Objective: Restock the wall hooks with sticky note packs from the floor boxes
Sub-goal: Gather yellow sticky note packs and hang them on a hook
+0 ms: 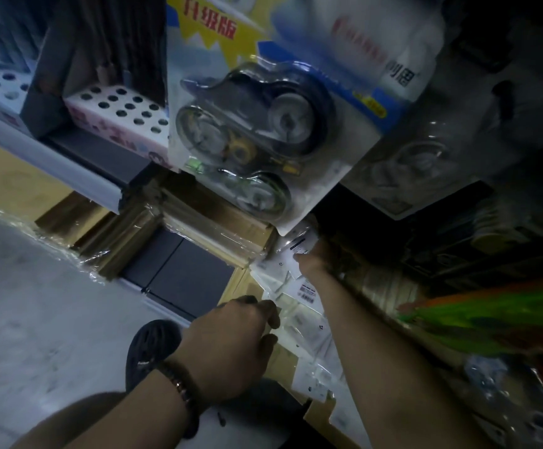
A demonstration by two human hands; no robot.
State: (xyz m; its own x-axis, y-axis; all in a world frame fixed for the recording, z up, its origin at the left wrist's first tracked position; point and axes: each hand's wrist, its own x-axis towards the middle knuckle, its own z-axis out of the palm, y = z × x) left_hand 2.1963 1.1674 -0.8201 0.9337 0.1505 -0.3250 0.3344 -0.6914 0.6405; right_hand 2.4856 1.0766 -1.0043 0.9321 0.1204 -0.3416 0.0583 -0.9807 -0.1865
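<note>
Down by the black shoe (153,348), the left hand (231,348) pinches the edge of the clear-bagged packs (309,322) between curled fingers and thumb. They stand in a row in the cardboard box (317,414) (labels too blurred to read). Farther in, the right hand (312,259) reaches the row's far end; I cannot tell how its fingers lie.

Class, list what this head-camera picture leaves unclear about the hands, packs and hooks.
Head view only.
Right hand: fingers buried among the white packs; grip unclear.
Left hand: blur hides whether it pinches a pack.
Pack labels: too small and blurred to read.
Wall hooks: behind the hanging blister card or past the top edge.
</note>
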